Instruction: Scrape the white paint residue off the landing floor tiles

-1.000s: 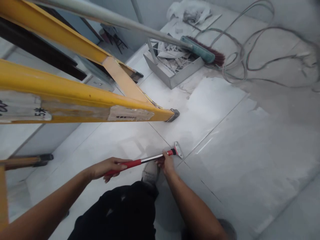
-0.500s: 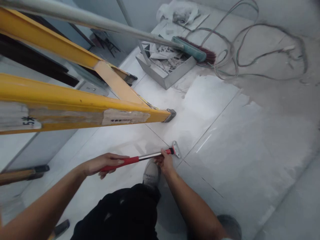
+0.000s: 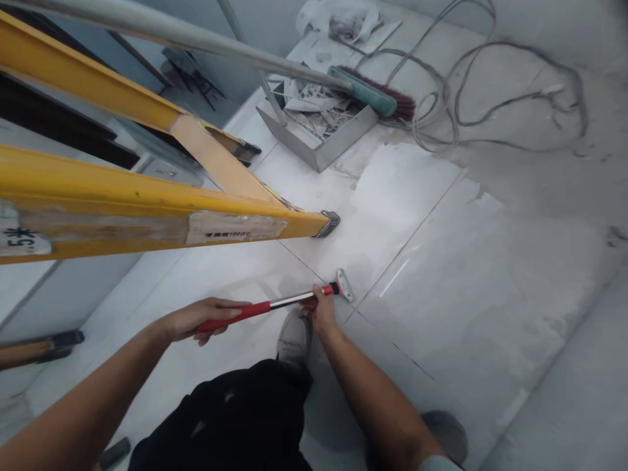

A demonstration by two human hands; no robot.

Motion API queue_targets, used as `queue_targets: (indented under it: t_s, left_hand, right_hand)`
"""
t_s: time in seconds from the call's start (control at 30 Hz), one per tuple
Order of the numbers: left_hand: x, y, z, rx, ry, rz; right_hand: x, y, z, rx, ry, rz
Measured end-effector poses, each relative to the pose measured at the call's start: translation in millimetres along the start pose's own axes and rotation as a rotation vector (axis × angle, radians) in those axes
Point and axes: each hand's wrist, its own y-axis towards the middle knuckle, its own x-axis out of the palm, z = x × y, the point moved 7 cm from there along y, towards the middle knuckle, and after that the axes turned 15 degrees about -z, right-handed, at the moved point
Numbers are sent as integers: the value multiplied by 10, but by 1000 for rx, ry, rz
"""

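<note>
A long-handled scraper (image 3: 293, 299) with a red grip, a bare metal shaft and a flat metal head slants across the view above the tiled floor (image 3: 235, 281). Around its red grip, at the lower end, my left hand (image 3: 206, 318) is closed. My right hand (image 3: 321, 309) pinches the shaft close to the red and black collar below the head. The head lies near a joint between tiles; whether it touches the floor I cannot tell. Just below the shaft is my shoe (image 3: 293, 337).
A yellow stepladder (image 3: 142, 209) stands on the left, one foot beyond the scraper. Further off, a metal dustpan (image 3: 338, 147) holds debris, with a green-headed broom (image 3: 367, 91) across it. Loose cables (image 3: 456, 124) lie at the back right, near plastic wrapping (image 3: 338, 19).
The view has shifted slightly, so the ladder, dustpan and cables sit a little further left. Both hands keep their hold on the scraper, whose tilt is nearly the same.
</note>
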Motion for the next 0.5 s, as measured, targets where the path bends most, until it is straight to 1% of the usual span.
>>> queue_targets:
  t_s: [0.07,0.2,0.27,0.3,0.33,0.37,0.43,0.5]
  left_hand:
    - [112,139,153,35,3,-39]
    - [404,416,602,124,28,-89]
    - [510,452,713,155,9,-110]
    - [531,430,702,158,-6,-118]
    - [522,379,641,153,-17,-117]
    - [482,301,532,139,-24,-104]
    - [329,90,201,90,-34,-46]
    - [161,-131,-191,29,-75,13]
  right_hand:
    - [-158,15,-232,-61,22,54]
    - [-500,10,-791,-187,56,173]
    - [-578,-17,-933,-243,67,249]
    - [-566,-29,-933,-255,67,273]
    - [-512,-32,-874,-245,62,276]
    - [-417,-25,-758,-209,54,254]
    - [-132,8,-396,-77,41,151]
    - [181,34,-7,38,41,38]
